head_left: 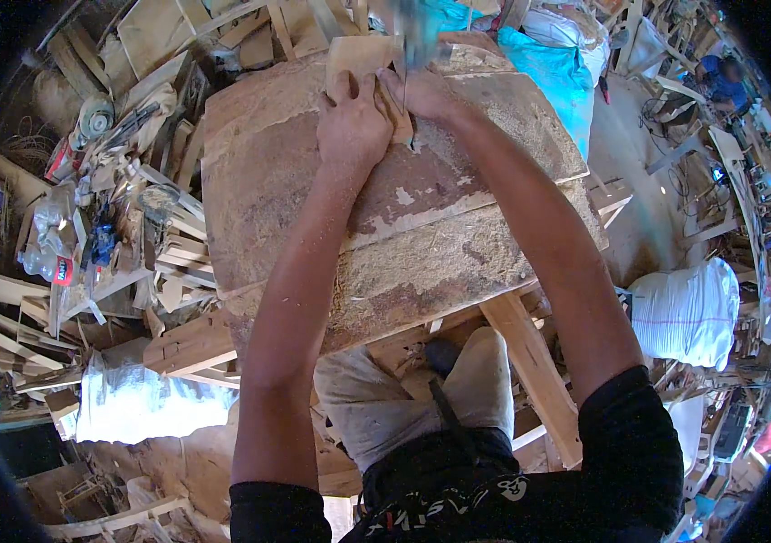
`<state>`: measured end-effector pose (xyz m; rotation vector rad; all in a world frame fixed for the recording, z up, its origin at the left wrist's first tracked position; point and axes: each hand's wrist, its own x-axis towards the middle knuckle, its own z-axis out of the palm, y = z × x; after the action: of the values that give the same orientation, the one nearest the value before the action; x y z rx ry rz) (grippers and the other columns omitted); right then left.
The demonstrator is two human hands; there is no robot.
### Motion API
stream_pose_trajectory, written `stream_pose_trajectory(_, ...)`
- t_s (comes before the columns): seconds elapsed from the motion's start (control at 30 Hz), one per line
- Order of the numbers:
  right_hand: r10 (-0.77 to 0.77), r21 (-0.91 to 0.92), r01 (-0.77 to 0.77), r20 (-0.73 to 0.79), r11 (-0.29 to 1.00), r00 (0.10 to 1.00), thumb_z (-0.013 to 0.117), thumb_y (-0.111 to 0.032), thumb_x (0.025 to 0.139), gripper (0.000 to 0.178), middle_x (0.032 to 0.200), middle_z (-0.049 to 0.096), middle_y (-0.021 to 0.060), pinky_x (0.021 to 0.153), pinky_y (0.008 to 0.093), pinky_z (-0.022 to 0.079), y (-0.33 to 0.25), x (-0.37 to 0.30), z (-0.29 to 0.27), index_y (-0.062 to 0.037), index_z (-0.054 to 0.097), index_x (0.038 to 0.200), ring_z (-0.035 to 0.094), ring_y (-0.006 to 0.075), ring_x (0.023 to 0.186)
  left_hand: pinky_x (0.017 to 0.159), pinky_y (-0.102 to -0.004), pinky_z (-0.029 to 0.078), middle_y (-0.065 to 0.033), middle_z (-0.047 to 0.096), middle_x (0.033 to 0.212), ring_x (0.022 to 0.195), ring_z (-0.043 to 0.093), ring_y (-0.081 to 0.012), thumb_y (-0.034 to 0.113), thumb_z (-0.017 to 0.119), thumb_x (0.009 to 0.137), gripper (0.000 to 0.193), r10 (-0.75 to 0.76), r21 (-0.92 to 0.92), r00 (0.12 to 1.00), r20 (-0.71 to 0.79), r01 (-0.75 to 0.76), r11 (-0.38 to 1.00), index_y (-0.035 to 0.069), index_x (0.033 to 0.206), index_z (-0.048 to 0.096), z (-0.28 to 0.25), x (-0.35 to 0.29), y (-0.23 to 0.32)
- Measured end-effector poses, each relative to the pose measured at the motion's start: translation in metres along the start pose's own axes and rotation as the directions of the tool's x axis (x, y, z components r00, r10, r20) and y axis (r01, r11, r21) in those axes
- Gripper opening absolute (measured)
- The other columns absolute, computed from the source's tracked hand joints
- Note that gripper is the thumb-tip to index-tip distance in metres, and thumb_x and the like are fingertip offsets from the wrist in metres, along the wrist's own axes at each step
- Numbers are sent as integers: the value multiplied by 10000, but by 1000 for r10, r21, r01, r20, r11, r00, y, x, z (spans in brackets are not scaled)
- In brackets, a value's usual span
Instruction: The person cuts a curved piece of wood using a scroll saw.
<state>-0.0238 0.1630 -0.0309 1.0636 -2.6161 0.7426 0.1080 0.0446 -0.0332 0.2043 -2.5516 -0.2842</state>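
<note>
A pale wooden board [363, 56] lies at the far side of a worn, sawdust-covered work table [458, 226]. My left hand [354, 127] presses down on the board, its fingers bent over the top face. Close beside it, my right hand [426, 93] grips the board's right edge with thumb and fingers, partly hidden from view. A thin upright strip that looks like a saw blade [404, 77] runs very near the right hand's fingers. Above it hangs a blurred blue-green machine part [417, 32]. A narrow tongue of wood [401, 127] sticks out towards me between the hands.
Wood offcuts [191, 231] are heaped left of the table, with a plastic bottle [41, 262] among them. A blue sack [553, 81] leans at the far right, and a white sack [686, 312] stands nearer. A timber beam [535, 371] slants below the table. Another person [725, 81] sits far right.
</note>
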Motion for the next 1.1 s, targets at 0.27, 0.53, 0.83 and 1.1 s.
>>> stream_pose_trajectory(0.27, 173, 61, -190, 216, 980, 961, 420, -586, 1052, 631, 1270, 663, 289, 1059, 525, 468, -25, -7, -12, -44, 561, 1341, 618, 485, 1195, 1146, -569, 385, -242, 454, 1534, 1263, 542, -551, 303, 477, 1008, 497, -18, -3, 1000, 1, 18, 1000, 127, 1470, 528, 2, -4, -10)
stream_pose_trajectory(0.53, 132, 213, -153, 111, 965, 985, 428, -616, 1030, 668, 1257, 700, 227, 1040, 496, 491, -13, -10, -15, -42, 651, 1289, 654, 406, 1186, 1065, -589, 435, -273, 648, 1222, 1085, 662, -474, 302, 495, 1003, 474, 84, 36, 994, -67, -82, 996, 107, 1431, 554, -2, 3, -1)
stream_pose_trajectory(0.83, -37, 154, 11, 166, 988, 985, 488, -398, 978, 476, 1332, 644, 230, 1119, 526, 406, -25, 5, -19, -95, 645, 1310, 583, 374, 1278, 1166, -541, 372, -207, 481, 1555, 1402, 499, -375, 343, 422, 1059, 522, 14, 115, 990, 142, -31, 993, 161, 1544, 480, 25, 14, -42)
stream_pose_trajectory(1.1, 77, 65, -95, 237, 993, 968, 391, -406, 1040, 581, 1605, 414, 200, 1243, 620, 192, -4, 7, -6, -128, 419, 1550, 332, 424, 1506, 1207, -511, 339, -156, 413, 1607, 1437, 450, -369, 268, 434, 1064, 473, 40, 128, 995, 88, -51, 991, 118, 1506, 514, 9, 13, -6)
